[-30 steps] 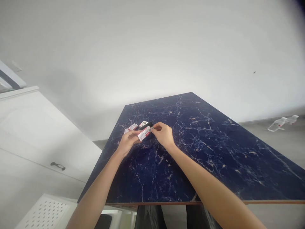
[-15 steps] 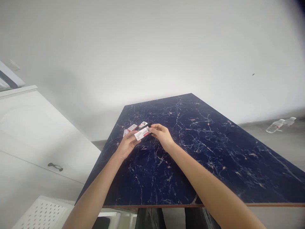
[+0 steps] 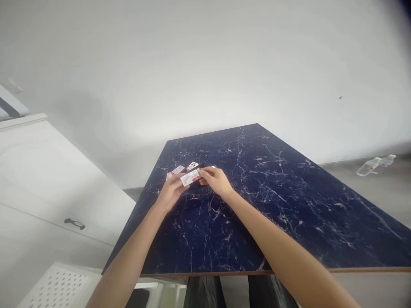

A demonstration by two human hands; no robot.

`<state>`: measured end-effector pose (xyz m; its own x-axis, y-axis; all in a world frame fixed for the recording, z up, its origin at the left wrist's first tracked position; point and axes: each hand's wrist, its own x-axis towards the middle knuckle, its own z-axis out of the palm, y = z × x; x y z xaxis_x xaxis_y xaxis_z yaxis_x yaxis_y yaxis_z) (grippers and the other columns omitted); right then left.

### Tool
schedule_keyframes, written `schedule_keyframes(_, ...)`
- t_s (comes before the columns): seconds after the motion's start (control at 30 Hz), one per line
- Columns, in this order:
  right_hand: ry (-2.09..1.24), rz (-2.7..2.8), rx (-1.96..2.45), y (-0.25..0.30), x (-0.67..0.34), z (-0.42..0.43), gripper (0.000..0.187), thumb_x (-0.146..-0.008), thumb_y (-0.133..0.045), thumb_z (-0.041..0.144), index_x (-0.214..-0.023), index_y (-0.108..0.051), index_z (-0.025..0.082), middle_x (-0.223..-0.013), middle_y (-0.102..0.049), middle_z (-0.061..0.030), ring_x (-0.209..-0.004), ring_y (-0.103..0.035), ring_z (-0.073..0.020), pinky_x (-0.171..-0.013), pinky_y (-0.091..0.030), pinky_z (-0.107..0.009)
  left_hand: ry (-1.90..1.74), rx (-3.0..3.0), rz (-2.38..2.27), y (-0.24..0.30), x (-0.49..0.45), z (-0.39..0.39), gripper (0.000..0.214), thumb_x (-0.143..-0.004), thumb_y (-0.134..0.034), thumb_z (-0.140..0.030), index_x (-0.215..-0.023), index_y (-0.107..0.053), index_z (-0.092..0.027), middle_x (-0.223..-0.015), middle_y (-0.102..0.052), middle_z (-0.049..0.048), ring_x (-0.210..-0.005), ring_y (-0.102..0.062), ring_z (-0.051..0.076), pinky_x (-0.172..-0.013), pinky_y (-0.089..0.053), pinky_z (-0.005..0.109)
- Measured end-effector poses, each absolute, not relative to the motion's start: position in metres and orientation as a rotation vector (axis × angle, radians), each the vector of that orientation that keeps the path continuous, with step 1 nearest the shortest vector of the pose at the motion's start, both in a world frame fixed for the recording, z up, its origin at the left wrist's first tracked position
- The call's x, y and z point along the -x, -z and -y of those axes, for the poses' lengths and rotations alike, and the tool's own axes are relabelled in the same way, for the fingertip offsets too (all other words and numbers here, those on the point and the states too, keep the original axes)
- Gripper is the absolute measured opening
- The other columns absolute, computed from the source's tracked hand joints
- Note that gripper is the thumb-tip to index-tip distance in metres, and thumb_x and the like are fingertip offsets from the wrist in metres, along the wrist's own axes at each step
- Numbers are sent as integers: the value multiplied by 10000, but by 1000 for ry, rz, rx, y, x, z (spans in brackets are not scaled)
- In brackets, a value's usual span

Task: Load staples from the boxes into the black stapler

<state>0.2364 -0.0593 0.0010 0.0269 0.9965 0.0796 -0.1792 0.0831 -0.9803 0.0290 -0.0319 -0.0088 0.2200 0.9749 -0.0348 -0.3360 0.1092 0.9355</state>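
Two hands hold one little box over a dark blue table.
The left hand (image 3: 170,194) pinches the left end of the white and red box (image 3: 190,178), and the right hand (image 3: 218,182) pinches its right end. On each hand, the thumb and fingers are almost together, with just the box between them. The box is left of the middle of the blue table (image 3: 231,239). Just past it, on the far side, are more small boxes (image 3: 177,170) and a black thing (image 3: 201,165), mostly hidden, so I can't tell what it is. A white cupboard (image 3: 41,171) stands on the left. Clear bottles (image 3: 367,167) lie far to the right.
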Motion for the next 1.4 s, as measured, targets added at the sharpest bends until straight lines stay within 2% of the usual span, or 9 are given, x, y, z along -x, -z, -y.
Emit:
schedule_keyframes(0.1, -949, 1306, 1140, -3, -239, 63, 193, -900, -618, 319, -1013, -715, 196, -822, -756, -34, -654, -702, -162, -687, -578, -282, -1141, -983, -837, 9, -30, 33, 281, -730, -840, -160, -996, -749, -153, -1056, -760, 100, -983, -730, 229, -773, -631, 264)
schedule_keyframes(0.23, -746, 1375, 1192, -6, -237, 68, 176, -897, -606, 323, -1002, -704, 220, -791, -741, -21, -694, -700, -173, -745, -560, -304, -1116, -1011, -829, 8, -32, 35, 264, -742, -835, -182, -990, -746, -168, -1061, -760, 88, -1011, -722, 235, -793, -632, 278)
schedule_keyframes(0.47, -1406, 943, 891, -1, -231, 60, 226, -905, -657, 366, -1011, -703, 171, -901, -749, -64, -712, -683, -135, -756, -607, -280, -1145, -970, -825, 10, -34, 34, 308, -788, -798, -190, -1089, -732, -193, -1117, -744, 68, -976, -717, 166, -772, -616, 190)
schedule_keyframes(0.67, -1365, 904, 978, 2, -229, 60, 231, -944, -613, 359, -886, -710, 157, -808, -731, -58, -632, -674, -135, -673, -620, -282, -1170, -968, -841, 7, -36, 36, 271, -774, -807, -192, -1036, -741, -191, -1074, -748, 60, -978, -711, 176, -769, -612, 212)
schedule_keyframes(0.77, -1320, 952, 996, 0, -228, 62, 204, -930, -633, 343, -918, -715, 156, -827, -731, -53, -622, -670, -128, -651, -617, -277, -1171, -949, -815, 7, -36, 36, 288, -756, -826, -196, -1030, -741, -177, -1046, -753, 66, -953, -711, 173, -762, -606, 215)
schedule_keyframes(0.9, -1393, 890, 943, -2, -228, 66, 226, -892, -695, 376, -971, -725, 166, -897, -743, -64, -667, -672, -123, -694, -613, -264, -1144, -949, -794, 7, -34, 36, 296, -743, -846, -213, -1017, -742, -177, -1071, -753, 68, -997, -705, 189, -793, -599, 229)
schedule_keyframes(1.13, -1608, 714, 714, 2, -221, 71, 264, -794, -781, 431, -830, -691, 185, -840, -712, -33, -725, -655, -116, -793, -580, -261, -1173, -1078, -634, -4, -39, 51, 333, -733, -857, -381, -997, -757, -205, -1191, -722, 75, -1126, -666, 247, -887, -574, 296)
schedule_keyframes(1.27, -1435, 754, 725, 4, -213, 71, 324, -745, -789, 483, -794, -664, 188, -825, -704, -20, -763, -659, -137, -806, -569, -287, -1128, -1174, -618, -8, -43, 59, 530, -643, -890, -511, -1077, -738, -247, -1276, -680, 87, -1172, -637, 315, -864, -583, 371)
schedule_keyframes(1.4, -1214, 880, 838, 0, -213, 72, 311, -780, -735, 498, -832, -695, 194, -837, -725, -32, -785, -685, -177, -781, -584, -315, -1111, -1281, -706, -6, -46, 60, 569, -617, -920, -420, -1119, -720, -242, -1275, -673, 93, -1148, -641, 327, -846, -586, 400)
